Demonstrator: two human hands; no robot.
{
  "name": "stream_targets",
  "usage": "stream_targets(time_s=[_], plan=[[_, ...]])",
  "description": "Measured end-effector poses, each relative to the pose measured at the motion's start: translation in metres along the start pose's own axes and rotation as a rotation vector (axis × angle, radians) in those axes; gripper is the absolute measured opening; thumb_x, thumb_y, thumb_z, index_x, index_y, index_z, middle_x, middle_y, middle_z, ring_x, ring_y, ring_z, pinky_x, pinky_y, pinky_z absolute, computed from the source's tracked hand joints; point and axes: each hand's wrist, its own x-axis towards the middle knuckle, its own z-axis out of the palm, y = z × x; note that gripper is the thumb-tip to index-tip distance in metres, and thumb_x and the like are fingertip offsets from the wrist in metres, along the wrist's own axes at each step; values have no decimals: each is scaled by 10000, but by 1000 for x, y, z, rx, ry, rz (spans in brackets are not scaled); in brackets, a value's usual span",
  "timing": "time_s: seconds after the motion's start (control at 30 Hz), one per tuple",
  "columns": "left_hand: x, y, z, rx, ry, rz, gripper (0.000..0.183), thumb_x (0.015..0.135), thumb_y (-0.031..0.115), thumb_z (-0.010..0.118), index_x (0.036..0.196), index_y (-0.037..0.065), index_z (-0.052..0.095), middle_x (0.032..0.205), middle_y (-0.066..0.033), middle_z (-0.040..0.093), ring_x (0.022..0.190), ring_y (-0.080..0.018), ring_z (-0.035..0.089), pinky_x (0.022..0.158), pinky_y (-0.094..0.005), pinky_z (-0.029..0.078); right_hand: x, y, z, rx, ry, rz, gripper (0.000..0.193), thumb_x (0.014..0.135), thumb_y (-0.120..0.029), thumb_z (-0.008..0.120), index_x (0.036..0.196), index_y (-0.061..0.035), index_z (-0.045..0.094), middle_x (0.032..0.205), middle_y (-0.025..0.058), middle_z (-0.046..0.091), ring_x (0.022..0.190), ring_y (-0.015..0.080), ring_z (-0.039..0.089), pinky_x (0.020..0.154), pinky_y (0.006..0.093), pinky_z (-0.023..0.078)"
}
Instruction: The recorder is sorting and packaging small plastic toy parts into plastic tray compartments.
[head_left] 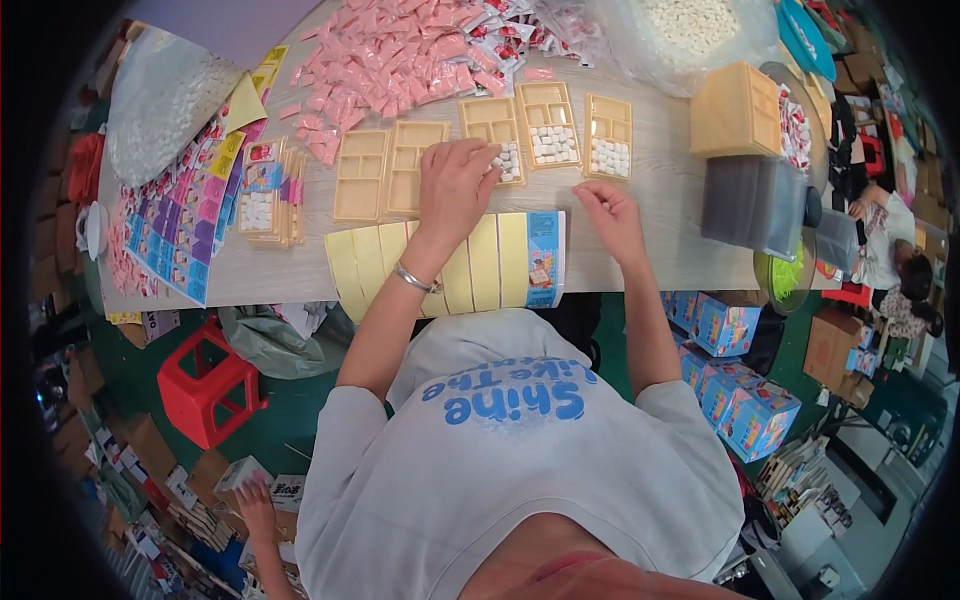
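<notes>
Several cream compartment trays stand in a row on the table. The two at the left, one of them this tray (360, 175), have bare compartments. Small white pieces fill the lower part of the middle tray (487, 112), the fourth tray (545, 98) and the right-end tray (608, 112). My left hand (460, 185) is over the middle tray, its fingers bent down beside the white pieces and the thumb apart. Just below the right-end tray, my right hand (612, 215) has thumb and fingertips pinched together; anything between them is too small to see. Under my left forearm lies a fan of yellow-backed cards (485, 265).
Pink packets (390, 65) and red-white sachets (510, 40) are heaped at the back. A bag of white pieces (690, 25), stacked trays (735, 110) and grey plastic containers (750, 205) stand right. Filled trays (265, 200) and printed sheets (185, 220) lie left. A red stool (210, 380) is below.
</notes>
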Motion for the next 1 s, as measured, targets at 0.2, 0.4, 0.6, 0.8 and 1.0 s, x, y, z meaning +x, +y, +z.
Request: stream_targets(time_s=[0.2, 0.4, 0.6, 0.8, 1.0], plan=[[-5, 2, 6, 292, -368, 188, 783, 919, 501, 616, 1550, 140, 325, 1626, -45, 282, 1498, -307, 231, 1193, -575, 190, -18, -6, -9, -689, -103, -295, 299, 816, -166, 752, 1112, -142, 719, 821, 83, 662, 656, 220, 620, 610, 341, 502], [-5, 7, 9, 252, -370, 165, 891, 910, 595, 574, 1569, 80, 266, 1646, -85, 231, 1526, -306, 169, 1203, -581, 144, -31, -2, 2, -739, -131, -552, 507, 746, -220, 817, 1229, -174, 667, 777, 80, 634, 677, 257, 630, 613, 377, 515], [-4, 13, -7, 271, -380, 170, 927, 889, 616, 589, 1557, 53, 281, 1634, -124, 248, 1520, -324, 179, 1199, -586, 139, -29, 0, 18, -839, 0, -609, 497, 721, -285, 806, 1190, -202, 662, 777, 62, 622, 716, 277, 650, 592, 395, 517], [-70, 22, -40, 207, -268, 140, 827, 837, 457, 718, 1481, 39, 411, 1462, -153, 464, 1362, -365, 395, 1146, -577, 237, -26, 4, 33, -870, -61, -743, 520, 712, -277, 775, 1215, -202, 666, 760, 37, 573, 695, 244, 618, 585, 383, 502], [-112, 7, -21, 75, -134, 119, 707, 767, 396, 811, 1325, 50, 548, 1145, -111, 544, 1087, -296, 513, 1079, -552, 335, -29, 0, 59, -902, -110, -828, 326, 744, -272, 745, 1043, -169, 667, 774, 18, 581, 724, 223, 638, 580, 367, 517]])
